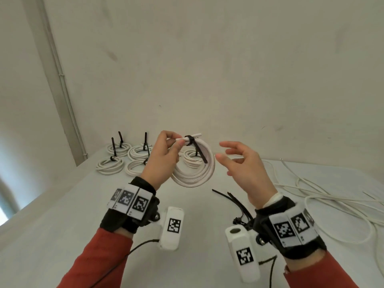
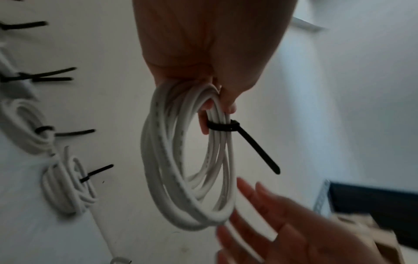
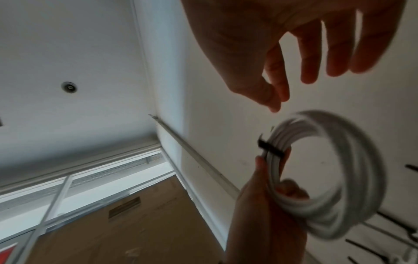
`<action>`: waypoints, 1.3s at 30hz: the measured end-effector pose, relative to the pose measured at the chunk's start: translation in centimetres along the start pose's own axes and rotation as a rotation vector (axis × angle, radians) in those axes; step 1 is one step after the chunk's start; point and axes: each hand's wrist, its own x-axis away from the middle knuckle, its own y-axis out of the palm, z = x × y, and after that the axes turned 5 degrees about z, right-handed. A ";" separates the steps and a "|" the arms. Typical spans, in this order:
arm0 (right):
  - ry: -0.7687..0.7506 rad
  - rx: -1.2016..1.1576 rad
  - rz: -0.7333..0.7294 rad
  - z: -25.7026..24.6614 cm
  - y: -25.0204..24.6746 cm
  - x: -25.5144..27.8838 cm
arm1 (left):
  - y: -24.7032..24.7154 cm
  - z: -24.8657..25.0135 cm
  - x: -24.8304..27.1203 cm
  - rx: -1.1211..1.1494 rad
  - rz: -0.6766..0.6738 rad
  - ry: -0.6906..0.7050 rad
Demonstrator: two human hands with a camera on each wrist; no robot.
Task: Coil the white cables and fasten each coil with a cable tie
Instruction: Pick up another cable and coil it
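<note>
1. Above the middle of the table (image 1: 62, 235), the left hand (image 1: 162, 156) holds a white coil (image 1: 195, 173) in the air, thumb and fingers pinching the strands at the coil's twelve o'clock, just beside a black cable tie (image 1: 190, 140) cinched round them.
2. Its loose tail (image 1: 200, 154) points toward five o'clock across the ring; two white cable ends stick out past the band.
3. To the coil's three o'clock the right hand (image 1: 247, 165) hangs spread and empty, fingers relaxed, near the coil but apart from it.
4. Five tied coils (image 1: 110, 166) lie at the table's eleven o'clock; untied cable (image 1: 332, 196) sprawls at three o'clock, and spare ties (image 1: 234, 202) lie by the right wrist.
5. Handling, as a judgement: the coil looks light and springy, its smooth jacket likely slippery, so loops could fan out if held far from the tie. The bound spot at twelve o'clock is the safest hold.
6. This coil seems fastened and ready to join the others.
</note>
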 end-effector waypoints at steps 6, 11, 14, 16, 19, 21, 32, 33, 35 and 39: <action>0.387 -0.153 -0.479 1.2 4.5 -3.1 | -1.4 -5.3 -2.3 0.239 0.026 -0.379; 0.505 -0.152 -0.385 4.8 9.5 -6.3 | -2.3 -9.2 -4.3 0.170 0.013 -0.625; 0.505 -0.077 -0.371 6.6 12.1 -7.4 | -3.3 -11.6 -5.1 -0.094 -0.059 -0.752; 0.507 0.062 -0.386 7.3 13.4 -7.8 | -3.8 -12.6 -5.7 -0.215 -0.087 -0.733; 0.315 0.452 -0.378 6.5 14.1 -7.2 | -4.1 -13.3 -6.3 -0.471 -0.092 -0.635; 0.293 0.512 -0.420 6.2 14.6 -7.2 | -4.0 -13.3 -6.4 -0.705 -0.131 -0.578; 0.311 0.379 -0.487 5.2 11.9 -6.2 | -2.5 -10.9 -6.2 -1.174 -0.200 -0.334; 0.335 0.300 -0.473 4.8 10.8 -5.7 | -2.1 -10.4 -5.9 -1.120 -0.166 -0.270; 0.350 0.206 -0.457 4.2 7.6 -5.2 | -0.2 -8.8 -5.0 -0.929 -0.186 -0.139; 0.288 0.282 -0.381 3.9 -0.4 -4.0 | 4.8 -4.9 -2.2 -0.678 -0.445 0.027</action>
